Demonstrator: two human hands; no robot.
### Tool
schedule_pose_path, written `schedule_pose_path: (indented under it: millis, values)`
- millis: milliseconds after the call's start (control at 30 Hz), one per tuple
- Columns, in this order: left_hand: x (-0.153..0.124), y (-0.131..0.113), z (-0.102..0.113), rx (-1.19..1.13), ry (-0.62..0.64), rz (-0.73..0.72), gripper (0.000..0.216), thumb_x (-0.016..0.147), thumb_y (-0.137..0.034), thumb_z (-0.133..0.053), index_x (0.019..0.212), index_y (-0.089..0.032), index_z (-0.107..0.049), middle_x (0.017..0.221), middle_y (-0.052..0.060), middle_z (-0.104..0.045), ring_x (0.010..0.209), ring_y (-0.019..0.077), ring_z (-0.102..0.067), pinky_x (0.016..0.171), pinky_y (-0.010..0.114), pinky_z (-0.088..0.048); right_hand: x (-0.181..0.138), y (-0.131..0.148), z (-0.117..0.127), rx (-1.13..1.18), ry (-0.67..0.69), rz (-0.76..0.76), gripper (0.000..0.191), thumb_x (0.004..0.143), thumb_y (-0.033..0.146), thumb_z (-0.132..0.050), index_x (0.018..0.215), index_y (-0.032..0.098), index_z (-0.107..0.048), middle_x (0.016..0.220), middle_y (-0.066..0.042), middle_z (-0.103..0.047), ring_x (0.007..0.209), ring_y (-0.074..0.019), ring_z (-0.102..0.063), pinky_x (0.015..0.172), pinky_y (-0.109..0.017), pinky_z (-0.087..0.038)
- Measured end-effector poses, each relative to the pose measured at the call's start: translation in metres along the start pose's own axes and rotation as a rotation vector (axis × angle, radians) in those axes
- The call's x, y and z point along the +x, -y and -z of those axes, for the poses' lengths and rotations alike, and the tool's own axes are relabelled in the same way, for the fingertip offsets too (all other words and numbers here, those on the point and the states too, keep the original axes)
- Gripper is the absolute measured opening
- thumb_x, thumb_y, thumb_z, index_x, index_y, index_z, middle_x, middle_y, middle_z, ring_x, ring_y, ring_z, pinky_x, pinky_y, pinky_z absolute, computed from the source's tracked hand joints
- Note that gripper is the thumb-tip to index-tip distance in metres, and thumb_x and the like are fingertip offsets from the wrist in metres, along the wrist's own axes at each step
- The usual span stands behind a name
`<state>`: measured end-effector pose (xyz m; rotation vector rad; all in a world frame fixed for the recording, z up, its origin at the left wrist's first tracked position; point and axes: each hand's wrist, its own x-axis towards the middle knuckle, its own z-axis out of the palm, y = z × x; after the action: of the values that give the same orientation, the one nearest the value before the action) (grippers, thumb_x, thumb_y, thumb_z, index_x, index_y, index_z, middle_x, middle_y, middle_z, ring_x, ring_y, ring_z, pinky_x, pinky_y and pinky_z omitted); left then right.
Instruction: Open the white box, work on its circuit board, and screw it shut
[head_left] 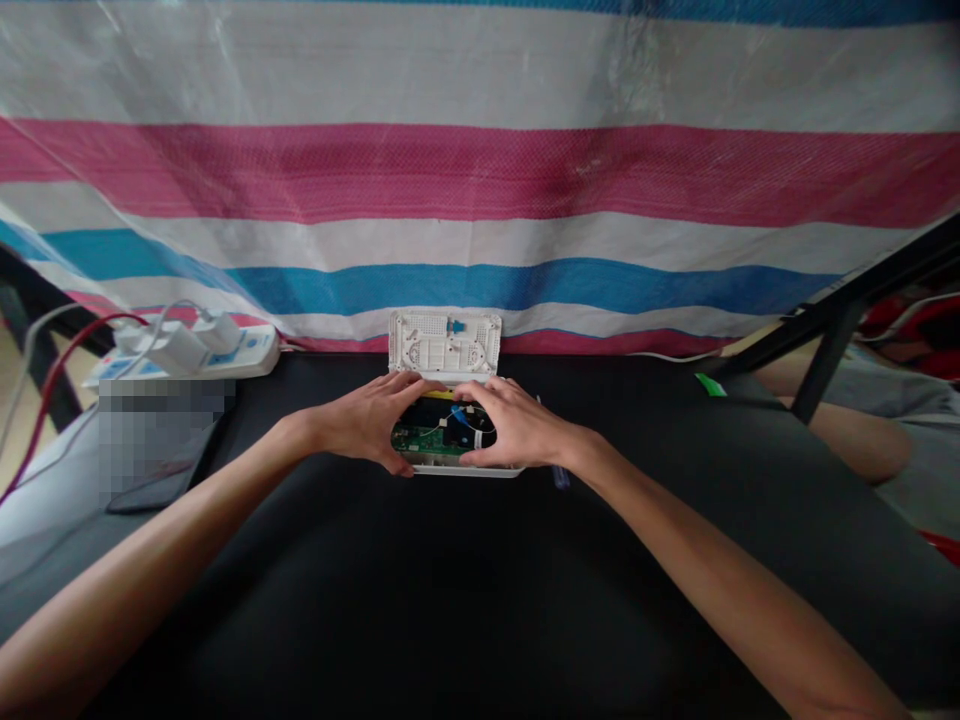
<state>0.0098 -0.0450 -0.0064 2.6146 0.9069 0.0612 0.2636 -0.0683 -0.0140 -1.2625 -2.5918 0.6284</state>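
Note:
A white plastic housing [469, 471] of an electronic device lies on the black surface, its top side off. Inside it a green circuit board [420, 440], a black part with a blue piece, and thin white wires show. My left hand [367, 420] grips the left end, fingers at the far edge and thumb at the near one. Around the right end curls my right hand [525, 425] in the same way. Both hands hide the ends of the housing. Just behind it, a white plastic cover [444, 345] with a blue connector leans upright against the striped sheet.
A white power strip [259, 352] with plugged-in adapters and cables stands at the left, beside a dark flat object [191, 465]. Right of my right hand lies a purple-blue translucent stick [561, 477]. A green scrap [710, 385] lies farther right, near another person's leg [855, 425].

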Motion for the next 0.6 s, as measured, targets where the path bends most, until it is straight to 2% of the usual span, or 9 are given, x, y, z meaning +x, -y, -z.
schedule_pose_path:
  millis: [233,600]
  values:
    - [0.001,-0.003,0.002,-0.018,0.017,0.025,0.106,0.057,-0.048,-0.085,0.145,-0.021,-0.033,0.137,0.013,-0.045,0.129,0.0341,-0.045,0.110,0.044,-0.036,0.005,-0.013,-0.002,0.165,-0.046,0.053,0.067,0.060,0.043,-0.086,0.111,0.022,-0.049,0.115,-0.010,-0.059,0.112,-0.0287,-0.056,0.096,-0.043,-0.046]
    - [0.000,-0.002,0.001,-0.022,0.022,0.016,0.106,0.057,-0.047,-0.085,0.145,-0.021,-0.032,0.138,0.012,-0.045,0.130,0.0327,-0.044,0.111,0.043,-0.035,0.006,-0.009,0.005,0.119,-0.007,0.052,0.065,0.059,0.046,-0.086,0.106,0.022,-0.047,0.111,-0.008,-0.059,0.105,-0.0282,-0.056,0.090,-0.041,-0.045]
